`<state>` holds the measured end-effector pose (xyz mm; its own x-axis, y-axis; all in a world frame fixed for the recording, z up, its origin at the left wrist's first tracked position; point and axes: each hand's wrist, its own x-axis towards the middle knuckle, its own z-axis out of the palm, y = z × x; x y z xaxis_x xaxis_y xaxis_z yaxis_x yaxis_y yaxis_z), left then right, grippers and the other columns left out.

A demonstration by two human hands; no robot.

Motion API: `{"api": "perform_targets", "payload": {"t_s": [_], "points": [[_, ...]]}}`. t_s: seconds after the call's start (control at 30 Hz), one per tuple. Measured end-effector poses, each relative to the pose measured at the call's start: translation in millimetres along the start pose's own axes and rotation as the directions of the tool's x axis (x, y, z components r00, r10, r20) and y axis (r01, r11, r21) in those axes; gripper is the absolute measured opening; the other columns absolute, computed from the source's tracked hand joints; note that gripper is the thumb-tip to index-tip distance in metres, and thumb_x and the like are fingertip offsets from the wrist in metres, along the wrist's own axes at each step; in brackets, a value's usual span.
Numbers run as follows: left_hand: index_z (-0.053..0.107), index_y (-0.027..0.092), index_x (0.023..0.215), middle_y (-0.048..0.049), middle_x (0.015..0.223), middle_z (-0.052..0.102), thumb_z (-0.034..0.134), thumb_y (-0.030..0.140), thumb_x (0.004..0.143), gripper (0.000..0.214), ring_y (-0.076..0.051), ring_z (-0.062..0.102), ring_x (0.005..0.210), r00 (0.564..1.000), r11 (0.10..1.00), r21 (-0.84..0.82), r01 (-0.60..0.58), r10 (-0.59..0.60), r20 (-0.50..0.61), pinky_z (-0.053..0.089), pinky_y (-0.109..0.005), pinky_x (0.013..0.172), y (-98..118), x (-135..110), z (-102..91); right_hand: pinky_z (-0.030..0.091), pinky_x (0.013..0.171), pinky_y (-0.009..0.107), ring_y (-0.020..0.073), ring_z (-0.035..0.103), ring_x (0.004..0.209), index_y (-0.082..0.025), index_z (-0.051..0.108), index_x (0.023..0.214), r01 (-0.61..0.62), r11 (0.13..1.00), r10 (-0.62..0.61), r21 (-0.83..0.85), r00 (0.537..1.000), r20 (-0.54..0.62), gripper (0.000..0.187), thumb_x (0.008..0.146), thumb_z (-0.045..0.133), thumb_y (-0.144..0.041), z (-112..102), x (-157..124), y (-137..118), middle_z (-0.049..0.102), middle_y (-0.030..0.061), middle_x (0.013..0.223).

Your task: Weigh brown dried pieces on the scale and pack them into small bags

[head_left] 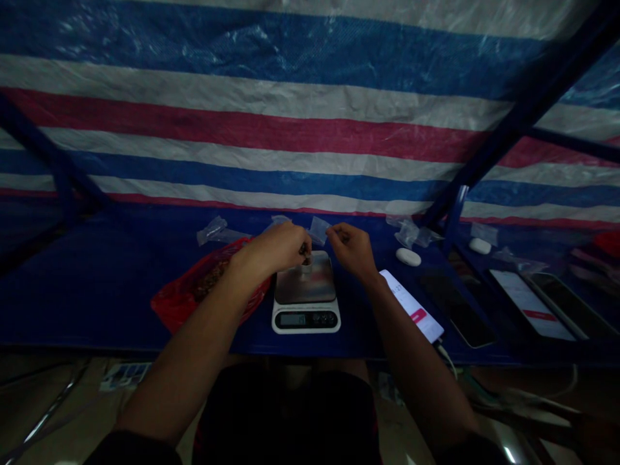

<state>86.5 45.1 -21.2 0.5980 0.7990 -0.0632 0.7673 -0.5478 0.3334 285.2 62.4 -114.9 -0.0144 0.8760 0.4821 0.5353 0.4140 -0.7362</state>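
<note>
A white digital kitchen scale [306, 321] with a metal plate stands in front of me. At the back of its plate is a small, pale, round cup [307, 267]. My left hand [289, 245] is closed above this cup, fingertips pointing down at its rim; small dark bits show at the fingers, too dim to name. To the right, my right hand [352, 248] pinches at the edge of a small clear plastic bag [318, 230] behind the scale. Left of the scale, partly behind my left forearm, lies an open red plastic bag [177, 298] of small brown pieces [210, 281].
More clear plastic bags [213, 230] lie along the back. On the right are a white oval case [408, 257], a lit phone [411, 307] with a cable, a dark phone [465, 316] and another lit phone [530, 303]. Blue metal bars [494, 142] flank the striped sheet [290, 135].
</note>
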Motion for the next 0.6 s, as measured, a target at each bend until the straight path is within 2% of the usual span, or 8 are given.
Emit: {"api": "perform_targets", "payload": {"t_s": [0.17, 0.4, 0.6], "points": [[0.082, 0.022, 0.089, -0.0068, 0.087, 0.08, 0.068, 0.01, 0.08, 0.021, -0.022, 0.073, 0.083, 1.0, 1.0, 0.009, 0.008, -0.008, 0.029, 0.05, -0.03, 0.078, -0.3, 3.0, -1.7, 0.029, 0.051, 0.028, 0.0109, 0.042, 0.049, -0.016, 0.069, 0.079, 0.004, 1.0, -0.004, 0.011, 1.0, 0.018, 0.026, 0.092, 0.06, -0.036, 1.2, -0.3, -0.1, 0.051, -0.0038, 0.056], [0.082, 0.022, 0.09, -0.0055, 0.092, 0.081, 0.064, 0.007, 0.081, 0.025, -0.022, 0.074, 0.087, 0.999, 0.999, 0.045, -0.013, 0.011, 0.043, 0.049, -0.027, 0.073, 3.6, 2.1, -1.8, 0.031, 0.052, 0.027, 0.0117, 0.045, 0.051, -0.016, 0.069, 0.081, 0.018, 0.999, -0.02, 0.031, 0.999, 0.047, 0.027, 0.093, 0.06, -0.038, 1.8, -0.1, -0.4, 0.053, -0.003, 0.057], [0.079, 0.022, 0.101, -0.0066, 0.096, 0.079, 0.068, 0.012, 0.083, 0.023, -0.022, 0.073, 0.089, 1.0, 0.998, 0.053, -0.023, 0.022, 0.011, 0.049, -0.029, 0.075, 6.5, -4.6, -0.4, 0.03, 0.052, 0.028, 0.0117, 0.044, 0.05, -0.016, 0.07, 0.083, 0.04, 0.999, -0.041, 0.031, 0.997, 0.064, 0.027, 0.094, 0.059, -0.038, 1.5, -1.2, -0.4, 0.054, -0.0026, 0.058]]}}
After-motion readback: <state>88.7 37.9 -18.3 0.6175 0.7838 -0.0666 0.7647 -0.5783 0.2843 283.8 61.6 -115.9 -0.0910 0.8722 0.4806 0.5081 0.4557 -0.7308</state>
